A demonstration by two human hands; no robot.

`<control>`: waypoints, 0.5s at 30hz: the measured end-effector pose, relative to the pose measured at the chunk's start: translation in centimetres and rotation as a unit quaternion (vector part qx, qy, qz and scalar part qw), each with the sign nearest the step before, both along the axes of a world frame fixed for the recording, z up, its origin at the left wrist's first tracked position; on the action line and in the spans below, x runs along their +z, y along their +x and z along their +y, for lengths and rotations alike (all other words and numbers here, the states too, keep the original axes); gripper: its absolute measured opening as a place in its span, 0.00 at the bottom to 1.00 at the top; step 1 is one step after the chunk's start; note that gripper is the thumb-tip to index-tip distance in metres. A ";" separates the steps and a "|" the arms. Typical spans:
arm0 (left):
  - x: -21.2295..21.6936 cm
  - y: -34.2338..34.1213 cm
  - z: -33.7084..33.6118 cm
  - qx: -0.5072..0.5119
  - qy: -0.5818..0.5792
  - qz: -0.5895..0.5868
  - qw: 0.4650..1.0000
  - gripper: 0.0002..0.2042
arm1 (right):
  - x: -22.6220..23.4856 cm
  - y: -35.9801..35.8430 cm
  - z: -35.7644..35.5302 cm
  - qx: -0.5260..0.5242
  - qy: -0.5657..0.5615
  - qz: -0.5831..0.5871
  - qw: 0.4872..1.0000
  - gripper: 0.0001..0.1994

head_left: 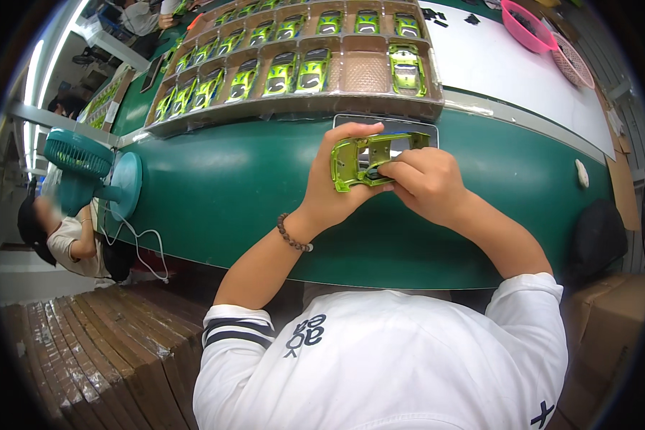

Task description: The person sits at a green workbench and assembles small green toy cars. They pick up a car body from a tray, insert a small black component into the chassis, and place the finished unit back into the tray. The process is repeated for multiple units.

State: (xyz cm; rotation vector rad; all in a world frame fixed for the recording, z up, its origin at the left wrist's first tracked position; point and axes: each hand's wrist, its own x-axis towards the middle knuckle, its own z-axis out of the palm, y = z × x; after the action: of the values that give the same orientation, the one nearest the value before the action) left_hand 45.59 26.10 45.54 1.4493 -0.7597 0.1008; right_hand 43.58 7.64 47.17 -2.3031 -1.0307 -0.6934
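Toy car body shell (345,166), translucent yellow-green, held up over the near-middle of the green worktop (215,172), hollow side with openings turned toward the wearer. Left hand (327,185) grips its left end, one digit along the far edge, the rest of the grip at the near edge and underneath, partly hidden. Right hand (431,179) curled, fingertips bunched and pinching at the near side of the shell, by an opening; whether a small part sits between them, cannot tell. Beaded bracelet (287,233) on left wrist. Just behind the shell, partly covered by it: a flat rectangular object (416,123), dark with a pale rim. Beyond, a divided carton (287,107) with rows of green toy cars (279,73), one per filled compartment; the car at the near right end (406,69) stands apart from its row neighbours. Right of the carton, a white sheet (473,54) with small black pieces (434,16), a pink basket (529,32) holding dark bits, a paler basket (572,63) beside it. Small white object (582,173) near the right edge. Far left: teal fan (77,158), white cable (156,261), seated co-worker (75,240). Lower left, stacked cardboard (86,351).
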 end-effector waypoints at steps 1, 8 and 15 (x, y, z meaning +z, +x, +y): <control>0.1 -0.4 -0.5 0.059 -0.012 -0.040 0.997 0.34 | -0.5 0.0 0.0 -0.008 0.032 -0.025 0.999 0.09; -0.2 -1.6 -0.8 0.212 0.355 -0.374 0.830 0.13 | -2.7 -1.6 -1.8 -0.091 -0.018 0.009 0.996 0.08; -1.5 -0.6 -0.9 0.150 0.384 -0.366 0.834 0.07 | -3.1 -1.3 -1.6 -0.113 -0.050 -0.042 0.991 0.05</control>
State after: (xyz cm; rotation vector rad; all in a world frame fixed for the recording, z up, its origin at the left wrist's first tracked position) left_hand 44.97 25.16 44.02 2.3475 -1.2736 0.6918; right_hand 42.32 6.04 44.07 -2.5232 -0.8673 -0.8510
